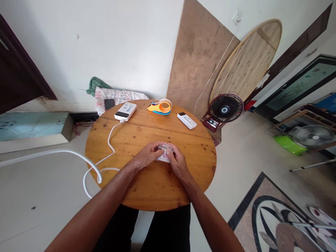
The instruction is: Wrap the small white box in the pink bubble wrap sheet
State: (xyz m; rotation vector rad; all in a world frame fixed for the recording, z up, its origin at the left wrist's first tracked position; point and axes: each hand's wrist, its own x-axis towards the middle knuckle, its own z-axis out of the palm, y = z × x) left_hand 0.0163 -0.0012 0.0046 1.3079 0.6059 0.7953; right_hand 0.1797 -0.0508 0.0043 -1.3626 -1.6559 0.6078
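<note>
Pinched between our two hands is a small pale packet (164, 157), its surface patterned with pinkish marks too small to read. Our left hand (151, 153) closes on its left side, thumb laid over the top, while our right hand (179, 160) closes on the right side with its thumb pressed near the middle. We hold it just above or against the round wooden table (157, 190), near its centre; we cannot tell whether its underside touches the wood. Beyond our hands, toward the far edge, we see a white power bank (126, 111) on the left with a white cable (109, 140) plugged into it, an orange and blue tape dispenser (159, 107) in the middle, and a second, smaller white device (187, 120) on the right. Past the table's right edge we see a dark electric fan (225, 109).
</note>
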